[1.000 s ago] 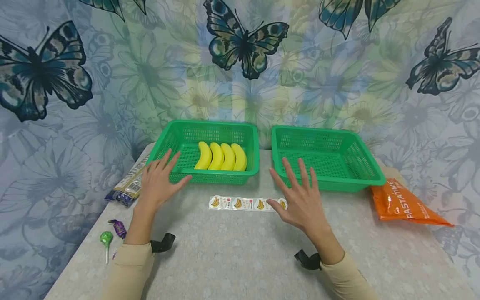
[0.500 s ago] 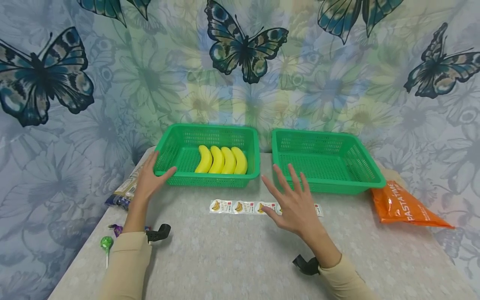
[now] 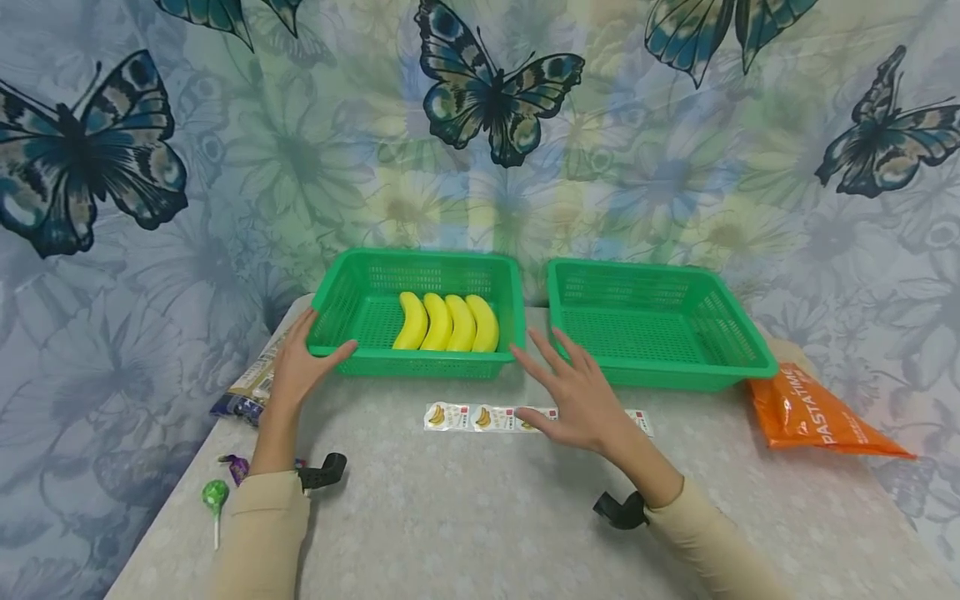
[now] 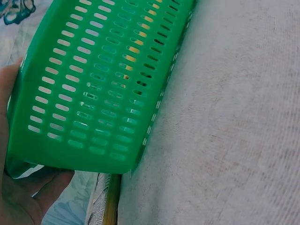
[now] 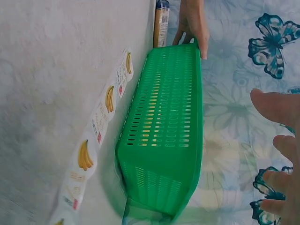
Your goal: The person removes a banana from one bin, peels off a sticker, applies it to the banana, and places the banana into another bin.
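In the head view, several yellow bananas [image 3: 460, 323] lie side by side inside the left green basket [image 3: 427, 363]. My left hand [image 3: 298, 367] grips this basket at its front left corner, thumb over the front rim and fingers along the side; the left wrist view shows the hand at the corner of the basket wall [image 4: 79, 154]. My right hand [image 3: 581, 404] hovers with spread fingers by the basket's front right corner, and the right wrist view shows its fingers [image 5: 281, 110] apart from the basket. Below it, a strip of banana stickers [image 3: 448, 416] lies on the table, partly hidden.
A second green basket [image 3: 675, 377] holding nothing stands to the right. Beside it lies an orange bag [image 3: 813, 408]. On the left are a gold and blue packet [image 3: 243, 400], a purple-wrapped candy [image 3: 237, 469] and a green lollipop [image 3: 215, 494]. A butterfly-print cloth hangs behind.
My left hand has moved from above the left basket's front edge to its front left corner and taken hold there. My right hand has shifted left toward the same basket.
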{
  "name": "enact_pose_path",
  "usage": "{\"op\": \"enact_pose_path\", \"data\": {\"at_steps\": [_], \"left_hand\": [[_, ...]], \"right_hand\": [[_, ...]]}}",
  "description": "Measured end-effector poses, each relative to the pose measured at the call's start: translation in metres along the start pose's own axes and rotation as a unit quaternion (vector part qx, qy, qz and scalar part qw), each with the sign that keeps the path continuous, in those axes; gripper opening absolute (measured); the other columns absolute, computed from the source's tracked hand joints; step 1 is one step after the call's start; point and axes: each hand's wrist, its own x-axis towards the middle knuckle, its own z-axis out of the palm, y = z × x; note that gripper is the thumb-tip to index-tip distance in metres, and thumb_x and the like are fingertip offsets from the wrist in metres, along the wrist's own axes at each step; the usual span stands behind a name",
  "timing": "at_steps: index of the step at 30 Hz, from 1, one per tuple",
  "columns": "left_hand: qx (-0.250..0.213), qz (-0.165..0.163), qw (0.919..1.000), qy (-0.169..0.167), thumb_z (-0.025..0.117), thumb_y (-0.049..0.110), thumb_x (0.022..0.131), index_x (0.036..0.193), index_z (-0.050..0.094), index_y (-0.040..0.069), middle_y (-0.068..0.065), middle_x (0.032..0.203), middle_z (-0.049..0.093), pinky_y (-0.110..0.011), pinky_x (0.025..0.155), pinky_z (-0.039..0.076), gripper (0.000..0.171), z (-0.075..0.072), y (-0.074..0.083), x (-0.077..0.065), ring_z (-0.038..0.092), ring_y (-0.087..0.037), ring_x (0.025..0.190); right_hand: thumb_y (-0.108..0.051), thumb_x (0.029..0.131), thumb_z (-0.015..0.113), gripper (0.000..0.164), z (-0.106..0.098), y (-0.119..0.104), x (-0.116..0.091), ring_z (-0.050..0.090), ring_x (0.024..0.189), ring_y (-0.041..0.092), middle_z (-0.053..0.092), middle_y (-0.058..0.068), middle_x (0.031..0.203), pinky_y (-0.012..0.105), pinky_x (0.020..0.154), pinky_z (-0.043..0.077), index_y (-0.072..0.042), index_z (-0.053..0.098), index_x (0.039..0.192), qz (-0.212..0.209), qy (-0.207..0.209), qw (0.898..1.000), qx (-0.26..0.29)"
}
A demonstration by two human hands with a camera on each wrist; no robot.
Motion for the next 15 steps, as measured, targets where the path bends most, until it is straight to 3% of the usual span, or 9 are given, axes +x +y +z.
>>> {"op": "enact_pose_path", "data": {"at_steps": [7,15], "left_hand": [[0.002,-0.002,1.0000,-0.003,0.065,0.059,0.084,0.158,0.014,0.014,-0.014,0.165,0.012,-0.073,0.111,0.018,0.101,-0.001,0.001,0.000,0.015,-0.046,0.148],[-0.003,-0.006,1.0000,-0.002,0.066,0.060,0.083,0.158,0.014,0.014,-0.010,0.165,0.011,-0.072,0.112,0.018,0.102,-0.001,-0.003,0.000,0.015,-0.044,0.149]], "right_hand": [[-0.048,0.085,0.070,0.081,-0.014,0.005,0.038,0.026,0.146,0.038,0.026,0.009,0.161,0.065,0.110,0.033,-0.025,0.032,0.154,-0.040,-0.051,0.993,0.097],[-0.033,0.078,0.083,0.093,-0.030,0.016,0.108,0.038,0.138,0.032,0.035,0.011,0.153,0.055,0.107,0.040,-0.022,0.031,0.154,-0.038,-0.160,0.958,0.235]]}}
